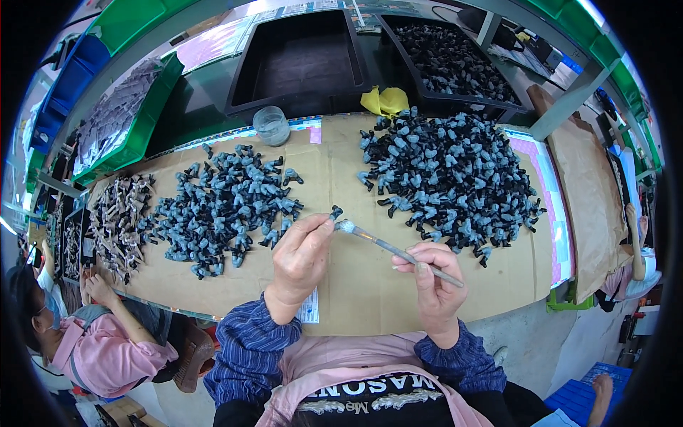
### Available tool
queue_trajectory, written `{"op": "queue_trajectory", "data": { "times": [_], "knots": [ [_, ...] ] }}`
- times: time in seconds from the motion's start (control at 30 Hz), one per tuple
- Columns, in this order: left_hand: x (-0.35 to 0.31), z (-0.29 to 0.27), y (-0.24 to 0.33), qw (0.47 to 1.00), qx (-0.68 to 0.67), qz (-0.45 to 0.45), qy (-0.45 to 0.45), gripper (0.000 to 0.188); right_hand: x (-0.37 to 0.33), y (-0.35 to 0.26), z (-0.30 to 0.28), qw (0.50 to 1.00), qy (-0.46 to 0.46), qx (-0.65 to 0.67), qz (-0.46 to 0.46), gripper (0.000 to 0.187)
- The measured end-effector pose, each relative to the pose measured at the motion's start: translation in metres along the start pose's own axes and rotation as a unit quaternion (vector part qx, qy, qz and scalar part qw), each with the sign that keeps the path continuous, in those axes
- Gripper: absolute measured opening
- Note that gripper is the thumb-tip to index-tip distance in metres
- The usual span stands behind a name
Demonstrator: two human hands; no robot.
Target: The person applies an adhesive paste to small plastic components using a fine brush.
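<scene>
My left hand pinches a small black-and-grey figurine part, which looks like a pair of legs. In my right hand is a slim paintbrush, held slantwise like a pen. Its pale bristle tip is at the figurine part, touching it or very close. Beyond my left hand lies a loose heap of grey-blue and black figurine parts. A larger, denser heap of like parts lies beyond my right hand. Cardboard covers the table under both hands.
A clear cup and a yellow cloth stand at the cardboard's far edge. Behind are a black tray and another with dark parts. Brownish parts and a green bin are left, near a seated co-worker.
</scene>
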State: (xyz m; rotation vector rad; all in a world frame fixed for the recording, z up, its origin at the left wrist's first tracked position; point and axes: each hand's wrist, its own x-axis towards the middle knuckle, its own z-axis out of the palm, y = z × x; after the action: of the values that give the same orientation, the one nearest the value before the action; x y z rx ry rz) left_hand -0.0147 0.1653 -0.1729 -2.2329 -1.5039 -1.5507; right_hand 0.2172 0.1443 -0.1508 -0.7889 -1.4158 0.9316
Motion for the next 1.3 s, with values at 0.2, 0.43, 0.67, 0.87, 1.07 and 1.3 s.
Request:
{"op": "queue_trajectory", "data": {
  "times": [0.2, 0.43, 0.67, 0.87, 1.07, 1.3],
  "knots": [
    [0.005, -0.014, 0.000, 0.996, 0.041, -0.075, -0.011, 0.019, -0.015, 0.010, -0.008, 0.999, -0.019, -0.041, 0.011, 0.009],
    [0.049, -0.065, -0.026, 0.948, 0.304, -0.092, -0.037, 0.019, -0.024, 0.012, -0.050, 0.994, 0.084, -0.059, 0.041, 0.011],
    [0.054, 0.077, 0.007, 0.972, 0.025, -0.070, -0.221, 0.010, -0.017, 0.006, -0.072, 0.981, 0.181, -0.069, 0.032, 0.016],
    [0.052, 0.101, 0.012, 0.947, 0.076, -0.052, -0.307, 0.015, -0.021, 0.002, -0.075, 0.979, 0.188, -0.068, 0.028, 0.018],
    [0.029, 0.055, 0.000, 0.941, -0.126, -0.249, -0.194, 0.023, -0.016, 0.004, -0.054, 0.987, 0.153, -0.004, 0.043, 0.019],
    [0.002, 0.026, 0.006, 0.959, -0.195, -0.198, -0.050, 0.027, 0.009, 0.008, -0.012, 0.998, 0.051, 0.011, -0.027, 0.013]
  ]
}}
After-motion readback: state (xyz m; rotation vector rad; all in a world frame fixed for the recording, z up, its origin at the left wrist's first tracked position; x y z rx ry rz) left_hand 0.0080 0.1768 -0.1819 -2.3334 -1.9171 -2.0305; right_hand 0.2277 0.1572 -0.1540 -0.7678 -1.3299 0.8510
